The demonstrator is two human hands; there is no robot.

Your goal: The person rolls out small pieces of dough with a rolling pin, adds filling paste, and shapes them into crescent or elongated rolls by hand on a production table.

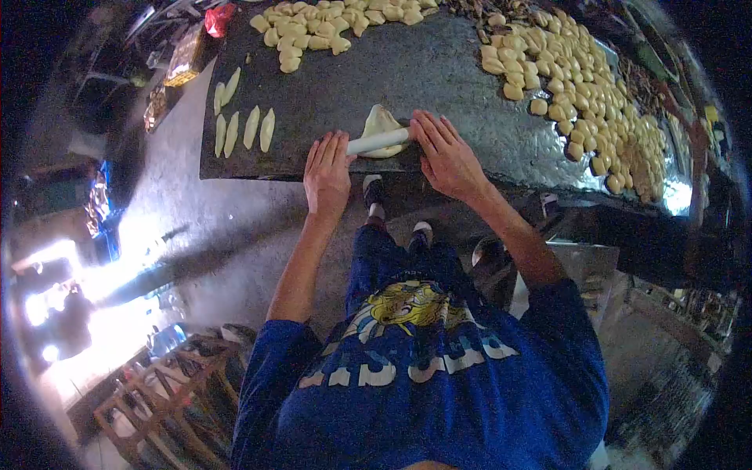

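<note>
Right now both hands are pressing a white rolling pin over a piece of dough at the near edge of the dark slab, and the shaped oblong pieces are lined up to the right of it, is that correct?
Not quite. Both the left hand and the right hand do press the white rolling pin over the piece of dough at the dark slab's near edge, but the head view shows the shaped oblong pieces lined up to its left, not its right.
</note>
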